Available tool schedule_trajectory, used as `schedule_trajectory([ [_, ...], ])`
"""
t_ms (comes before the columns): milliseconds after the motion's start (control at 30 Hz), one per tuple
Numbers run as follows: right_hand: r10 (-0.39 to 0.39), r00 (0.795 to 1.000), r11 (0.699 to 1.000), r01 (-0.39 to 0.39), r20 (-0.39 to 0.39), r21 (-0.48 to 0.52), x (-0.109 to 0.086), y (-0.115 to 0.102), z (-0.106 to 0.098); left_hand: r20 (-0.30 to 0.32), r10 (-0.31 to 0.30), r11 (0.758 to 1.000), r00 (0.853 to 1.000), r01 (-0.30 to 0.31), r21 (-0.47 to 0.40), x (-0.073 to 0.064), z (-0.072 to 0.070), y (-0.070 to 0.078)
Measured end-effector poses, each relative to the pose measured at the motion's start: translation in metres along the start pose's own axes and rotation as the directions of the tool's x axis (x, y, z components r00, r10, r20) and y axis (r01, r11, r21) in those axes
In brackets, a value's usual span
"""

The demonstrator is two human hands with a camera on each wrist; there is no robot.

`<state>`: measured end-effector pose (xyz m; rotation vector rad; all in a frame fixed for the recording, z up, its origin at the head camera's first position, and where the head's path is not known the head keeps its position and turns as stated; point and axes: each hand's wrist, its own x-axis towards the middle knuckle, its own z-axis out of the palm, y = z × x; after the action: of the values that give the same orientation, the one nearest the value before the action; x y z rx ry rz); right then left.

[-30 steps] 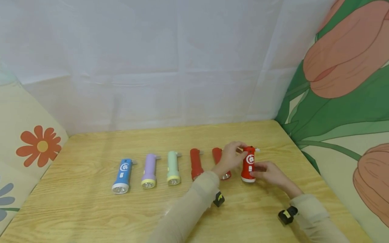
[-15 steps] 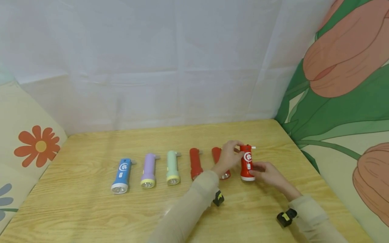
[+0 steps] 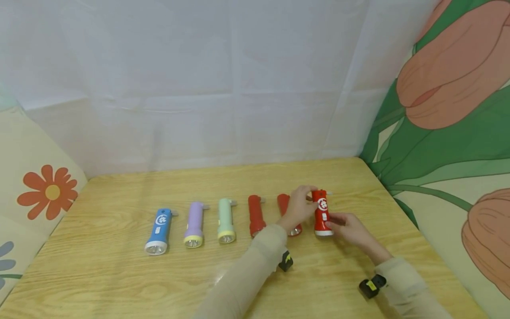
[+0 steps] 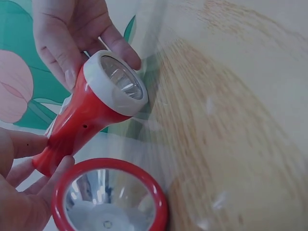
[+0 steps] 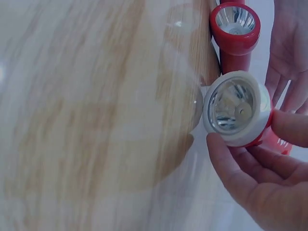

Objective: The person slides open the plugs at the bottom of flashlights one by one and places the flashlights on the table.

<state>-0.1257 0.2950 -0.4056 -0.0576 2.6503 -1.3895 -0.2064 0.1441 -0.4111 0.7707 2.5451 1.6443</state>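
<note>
Both hands hold a red flashlight (image 3: 321, 216) with a white rim, a white emblem and a white switch. It lies at the right end of a row, lens end toward the person. My left hand (image 3: 299, 206) pinches its tail end, with the thumb and fingers on either side in the left wrist view. Near the lens, my right hand (image 3: 350, 228) grips the body between thumb and fingers, just behind the white rim (image 5: 263, 110) in the right wrist view. A plain red flashlight (image 3: 283, 203) lies beside it, partly hidden under my left hand.
Farther left on the wooden table (image 3: 131, 283) lie another red flashlight (image 3: 256, 210), a mint one (image 3: 225, 215), a purple one (image 3: 196, 218) and a blue one (image 3: 158, 230). A white sheet (image 3: 199, 88) hangs behind the table.
The red flashlight with the white rim has shifted slightly left, and my right hand has moved left with it. My left hand stays at its tail end. The other flashlights remain in place.
</note>
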Motion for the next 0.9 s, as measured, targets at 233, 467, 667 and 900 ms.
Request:
schedule_trajectory([
  [233, 0.027, 0.999, 0.999, -0.027, -0.029, 0.018, 0.0012, -0.003, 0.0036, -0.01, 0.026, 0.996, 1.0, -0.025, 0.085, 0.0021, 0.0013, -0.0031],
  [467, 0.027, 0.997, 0.999, -0.028, -0.071, -0.018, 0.0036, -0.0058, 0.0056, 0.021, -0.009, 0.989, 1.0, 0.006, 0.148, 0.005, 0.0013, -0.0033],
  [667, 0.019, 0.997, 1.0, -0.018, -0.073, 0.01, 0.0052, -0.0067, 0.0072, 0.022, -0.002, 0.985, 1.0, -0.002, 0.173, 0.0064, 0.0021, -0.0058],
  [900, 0.063, 0.996, 0.997, -0.066, -0.055, -0.039, 0.0087, -0.0063, 0.0063, 0.041, -0.022, 0.97, 0.999, 0.011, 0.243, 0.0078, 0.0029, -0.0085],
])
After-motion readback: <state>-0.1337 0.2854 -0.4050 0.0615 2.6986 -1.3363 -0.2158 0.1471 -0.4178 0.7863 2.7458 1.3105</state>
